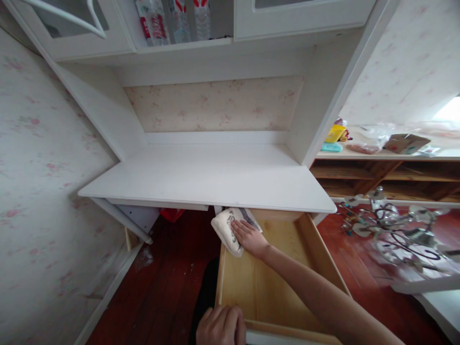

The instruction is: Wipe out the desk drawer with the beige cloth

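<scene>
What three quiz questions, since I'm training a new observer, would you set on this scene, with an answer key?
1. True or false: the wooden drawer is fully shut.

2. Which rests on the printed white cloth?
A) left hand only
B) right hand only
C) both hands

3. Fill in the blank: the open shelf above the desktop holds clear plastic ____.

Key:
1. False; it is pulled out from under the desktop.
2. B; the right hand is on the cloth, while the left hand is at the drawer's front.
3. bottles
</scene>
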Available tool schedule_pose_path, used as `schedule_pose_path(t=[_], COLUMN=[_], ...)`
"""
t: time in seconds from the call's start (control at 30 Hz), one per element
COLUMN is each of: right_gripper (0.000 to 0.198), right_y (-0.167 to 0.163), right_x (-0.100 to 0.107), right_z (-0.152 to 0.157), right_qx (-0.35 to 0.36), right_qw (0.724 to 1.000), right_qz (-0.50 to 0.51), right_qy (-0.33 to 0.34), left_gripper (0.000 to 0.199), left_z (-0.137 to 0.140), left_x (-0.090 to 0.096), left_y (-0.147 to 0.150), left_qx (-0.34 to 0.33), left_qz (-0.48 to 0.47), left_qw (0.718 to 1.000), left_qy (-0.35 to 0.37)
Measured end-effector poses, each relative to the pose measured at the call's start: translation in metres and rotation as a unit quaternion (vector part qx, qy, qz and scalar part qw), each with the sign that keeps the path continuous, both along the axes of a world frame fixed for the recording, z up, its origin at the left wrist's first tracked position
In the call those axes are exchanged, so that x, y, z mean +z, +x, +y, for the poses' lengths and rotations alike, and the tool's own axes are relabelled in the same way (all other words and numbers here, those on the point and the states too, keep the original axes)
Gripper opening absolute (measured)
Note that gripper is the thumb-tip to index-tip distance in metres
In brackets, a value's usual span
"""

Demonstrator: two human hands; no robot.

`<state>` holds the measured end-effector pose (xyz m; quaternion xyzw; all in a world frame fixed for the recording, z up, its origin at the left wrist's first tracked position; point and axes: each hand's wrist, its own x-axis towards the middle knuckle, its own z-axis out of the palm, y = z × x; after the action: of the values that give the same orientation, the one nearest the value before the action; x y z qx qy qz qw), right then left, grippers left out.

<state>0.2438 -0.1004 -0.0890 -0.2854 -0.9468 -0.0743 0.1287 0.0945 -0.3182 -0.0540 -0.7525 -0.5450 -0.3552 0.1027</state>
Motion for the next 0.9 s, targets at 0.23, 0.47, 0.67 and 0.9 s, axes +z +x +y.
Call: schedule_pose_path(t=[0.23, 0.47, 0.67, 0.9], right_gripper=[0.035, 0.032, 0.029, 0.026], right_y=[0.013, 0.064, 0.129, 0.164], right_x=[-0.016, -0.013, 0.003, 0.025], right_z=[0.026, 0.026, 0.014, -0.004], right_qx=[-0.037, -0.096, -0.182, -0.242], right_qw=[0.994, 0.983, 0.962, 0.933], right_qz=[-0.104, -0.145, -0.185, -0.228], right_qy=[-0.021, -0.052, -0.084, -0.136], left_gripper=[0.016, 0.018, 0.018, 0.019], left_z=[-0.002, -0.004, -0.004, -0.003], left_x=[0.002, 0.008, 0.010, 0.014], left_y=[0.001, 0.001, 0.001, 0.000], left_qx=[0.010, 0.002, -0.002, -0.013], left_qz=[0.007, 0.008, 0.013, 0.020], left_qw=[1.000, 0.999, 0.999, 0.999], left_qy=[-0.005, -0.034, -0.043, -0.032])
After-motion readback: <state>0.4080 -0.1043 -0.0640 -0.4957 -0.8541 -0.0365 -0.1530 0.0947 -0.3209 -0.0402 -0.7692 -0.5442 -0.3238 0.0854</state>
